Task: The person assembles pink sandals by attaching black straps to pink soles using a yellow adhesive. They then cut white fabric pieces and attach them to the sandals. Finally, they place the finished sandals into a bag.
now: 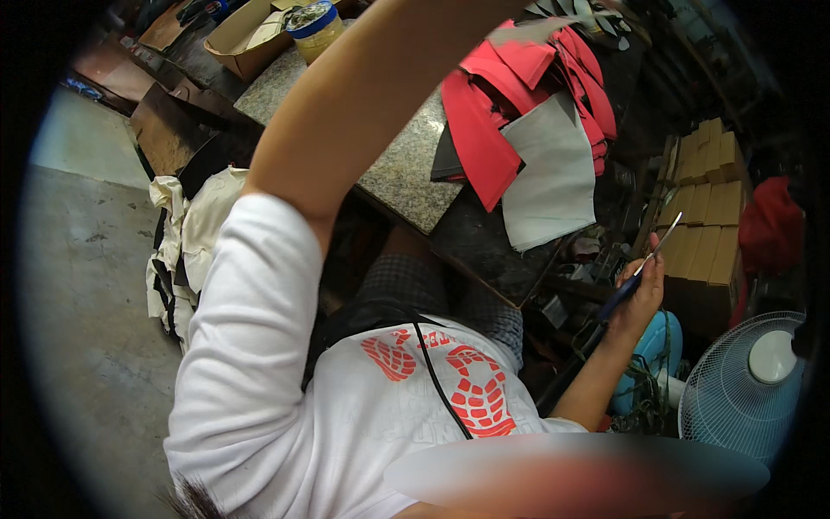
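Note:
My left arm reaches across to the top edge, and my left hand [534,33] is a blur beside a heap of pinkish-red cut pieces [493,156]. Its fingers are too smeared to read. A light grey cloth-like piece [551,177] lies partly on the heap and hangs toward the table's near edge. On the right, my right hand [638,303] is closed around the dark blue handle of a slim tool [621,298]. Its narrow, shiny metal blade points up and to the right, away from the pieces. Whether it has a second blade cannot be made out.
The heap rests on a speckled stone-topped table [406,173]. Behind my left arm stand a blue-lidded jar [316,30] and an open cardboard box [238,52]. Stacked small brown boxes [709,208] and a fan [743,389] are at right. Cream cloth [207,216] hangs at left.

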A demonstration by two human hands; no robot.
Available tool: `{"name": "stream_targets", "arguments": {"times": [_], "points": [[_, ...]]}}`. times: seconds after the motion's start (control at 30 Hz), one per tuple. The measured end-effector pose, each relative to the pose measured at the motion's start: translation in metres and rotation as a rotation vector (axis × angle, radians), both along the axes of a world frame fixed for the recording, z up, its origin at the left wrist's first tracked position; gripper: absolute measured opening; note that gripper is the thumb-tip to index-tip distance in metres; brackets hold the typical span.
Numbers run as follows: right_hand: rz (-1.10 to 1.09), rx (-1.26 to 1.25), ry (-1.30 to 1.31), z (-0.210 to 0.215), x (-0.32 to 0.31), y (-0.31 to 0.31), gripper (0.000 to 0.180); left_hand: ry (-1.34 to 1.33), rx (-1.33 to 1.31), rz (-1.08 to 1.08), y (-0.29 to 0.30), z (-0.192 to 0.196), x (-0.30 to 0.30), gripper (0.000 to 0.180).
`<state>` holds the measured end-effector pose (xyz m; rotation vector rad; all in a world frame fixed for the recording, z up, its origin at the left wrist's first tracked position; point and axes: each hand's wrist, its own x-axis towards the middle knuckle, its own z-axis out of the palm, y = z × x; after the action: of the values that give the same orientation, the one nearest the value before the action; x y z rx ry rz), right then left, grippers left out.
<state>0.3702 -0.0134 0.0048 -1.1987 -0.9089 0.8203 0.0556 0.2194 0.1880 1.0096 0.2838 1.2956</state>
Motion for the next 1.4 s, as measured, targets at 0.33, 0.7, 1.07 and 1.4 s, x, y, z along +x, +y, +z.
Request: {"name": "stream_targets", "arguments": {"times": [0.33,0.7,1.07,1.4], "points": [[-0.022,-0.136,-0.018,-0.028,0.002,-0.013,0.046,-0.074,-0.054,-0.086,0.041,-0.009,0.116,0.019],[0.334,0.239,0.525,-0.004,0.016,0.108,0.061,-0.063,-0.133,-0.092,0.064,-0.038,0.19,0.015],[0.933,0.368,1.057,-0.019,-0.005,0.25,0.051,-0.045,-0.157,-0.071,0.076,-0.07,0.155,0.013],[0.613,0.366,0.985,-0.022,-0.014,0.256,0.035,-0.041,-0.194,-0.109,0.077,-0.073,0.2,0.012]]}}
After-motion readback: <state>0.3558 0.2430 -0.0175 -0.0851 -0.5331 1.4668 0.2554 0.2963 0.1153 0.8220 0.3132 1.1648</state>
